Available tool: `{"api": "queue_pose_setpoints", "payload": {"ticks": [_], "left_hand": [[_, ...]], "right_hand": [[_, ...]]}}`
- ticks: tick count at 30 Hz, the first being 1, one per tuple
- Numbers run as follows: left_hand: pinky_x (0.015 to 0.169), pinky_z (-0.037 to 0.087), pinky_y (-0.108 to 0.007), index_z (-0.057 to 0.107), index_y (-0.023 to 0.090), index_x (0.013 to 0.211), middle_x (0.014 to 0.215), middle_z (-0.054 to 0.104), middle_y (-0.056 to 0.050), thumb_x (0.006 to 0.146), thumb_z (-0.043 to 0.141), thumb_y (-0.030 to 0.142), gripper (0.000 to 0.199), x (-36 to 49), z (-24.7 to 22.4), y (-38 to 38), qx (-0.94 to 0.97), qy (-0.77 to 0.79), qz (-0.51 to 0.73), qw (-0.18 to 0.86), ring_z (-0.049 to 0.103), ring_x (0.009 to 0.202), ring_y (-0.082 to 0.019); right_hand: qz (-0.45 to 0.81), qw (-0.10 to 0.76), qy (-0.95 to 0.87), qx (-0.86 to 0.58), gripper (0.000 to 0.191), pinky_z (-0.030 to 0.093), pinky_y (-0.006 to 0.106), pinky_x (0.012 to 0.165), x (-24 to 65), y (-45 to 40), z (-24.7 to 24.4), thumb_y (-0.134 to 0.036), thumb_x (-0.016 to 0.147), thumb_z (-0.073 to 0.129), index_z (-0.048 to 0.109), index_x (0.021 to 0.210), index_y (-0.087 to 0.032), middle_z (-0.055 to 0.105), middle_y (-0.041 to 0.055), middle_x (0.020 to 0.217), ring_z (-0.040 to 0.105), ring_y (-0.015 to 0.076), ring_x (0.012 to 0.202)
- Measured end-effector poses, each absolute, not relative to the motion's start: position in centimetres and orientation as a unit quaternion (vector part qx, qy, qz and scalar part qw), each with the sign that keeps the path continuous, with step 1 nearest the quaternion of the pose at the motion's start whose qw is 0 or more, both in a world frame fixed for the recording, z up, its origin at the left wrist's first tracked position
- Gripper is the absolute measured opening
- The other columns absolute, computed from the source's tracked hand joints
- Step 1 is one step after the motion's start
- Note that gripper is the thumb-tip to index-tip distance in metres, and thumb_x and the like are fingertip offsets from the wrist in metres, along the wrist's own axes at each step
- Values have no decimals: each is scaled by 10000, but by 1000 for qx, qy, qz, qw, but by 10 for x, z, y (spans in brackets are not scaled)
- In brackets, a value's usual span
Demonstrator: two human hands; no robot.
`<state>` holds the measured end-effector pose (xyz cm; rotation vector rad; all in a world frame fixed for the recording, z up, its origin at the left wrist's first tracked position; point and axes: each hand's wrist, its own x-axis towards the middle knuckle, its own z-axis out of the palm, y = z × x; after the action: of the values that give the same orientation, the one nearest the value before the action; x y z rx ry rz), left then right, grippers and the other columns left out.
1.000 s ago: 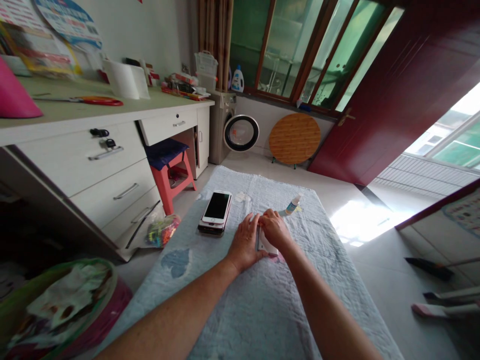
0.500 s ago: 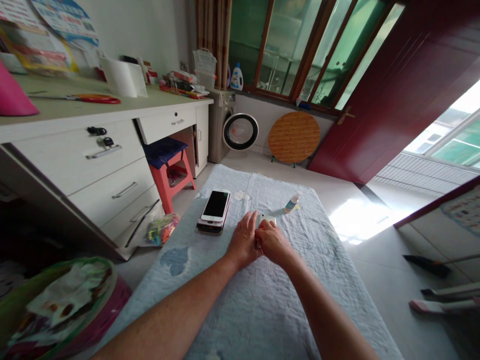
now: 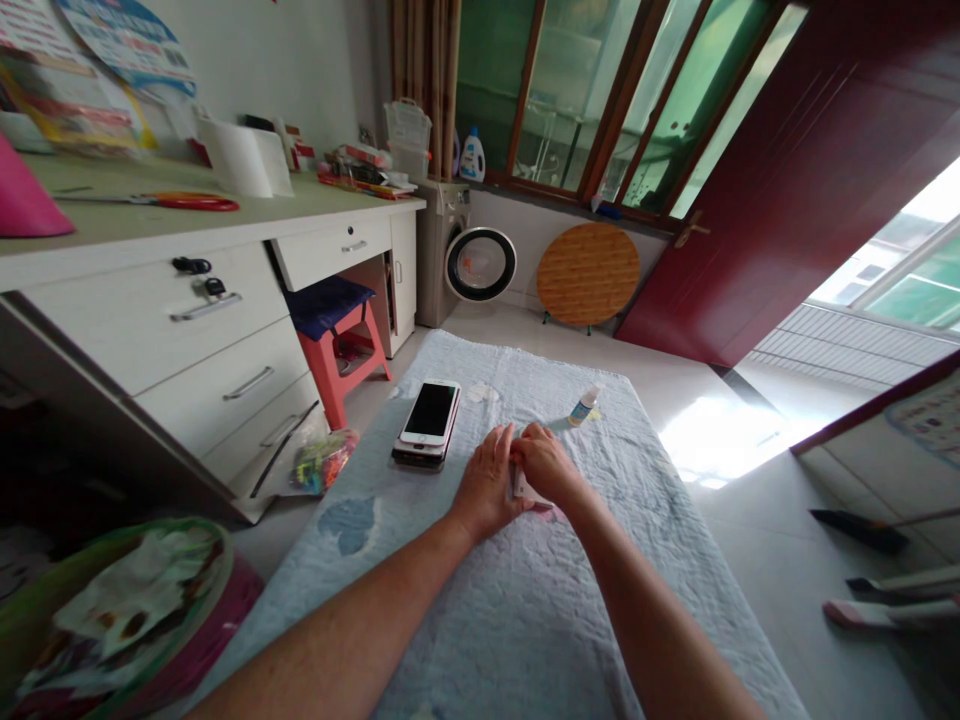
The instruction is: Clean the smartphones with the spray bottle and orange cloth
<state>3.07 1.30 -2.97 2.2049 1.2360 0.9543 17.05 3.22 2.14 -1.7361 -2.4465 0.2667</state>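
White phone is grasped along its edge by left hand, under right hand (anything clenched there cannot be told). Handling seems unfinished; phone stack, left of grip, is untouched.

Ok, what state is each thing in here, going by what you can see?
White phone, lying down, partly covered by left hand and right hand.
Top stacked phone, face up, screen dark.
Spray bottle, standing.
Washing machine door, open.
Red door, open.
Desk drawers, shut.
Waste bin, filled with litter.
Round tabletop, propped on edge.
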Motion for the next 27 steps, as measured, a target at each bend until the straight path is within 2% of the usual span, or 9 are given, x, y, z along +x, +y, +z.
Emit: {"api": "queue_pose_setpoints", "payload": {"ticks": [7,13,19,27], "left_hand": [[1100,284,-553,55,244,1452,1491,260,-182,599,810,290,1139,29,-30,12,805,434,342,216,241,1396,-360],[1100,302,-512,133,145,1444,1461,288,-225,586,796,240,1088,30,-27,12,796,445,342,226,278,1374,-353],[1084,330,-484,130,110,1437,1437,316,-236,642,674,171,965,30,-31,14,811,429,347,196,308,1356,-334],[1056,352,-494,144,191,1432,1437,359,-177,677,586,206,876,28,-32,16,819,411,347,197,360,1333,-314]], "right_hand": [[57,75,-794,-601,224,348,261,795,168,40,17,-177,908,462,683,871,-182,507,66,930,444,169,879],[75,61,-815,-571,174,360,272,791,166,18,18,-183,872,525,697,842,-184,527,70,921,447,178,874],[110,64,-820,-558,147,360,262,747,164,0,24,-170,837,560,687,763,-179,534,60,909,441,164,830],[161,93,-811,-555,155,360,259,760,165,-9,19,-129,830,553,692,782,-180,524,48,921,439,157,856]]}}
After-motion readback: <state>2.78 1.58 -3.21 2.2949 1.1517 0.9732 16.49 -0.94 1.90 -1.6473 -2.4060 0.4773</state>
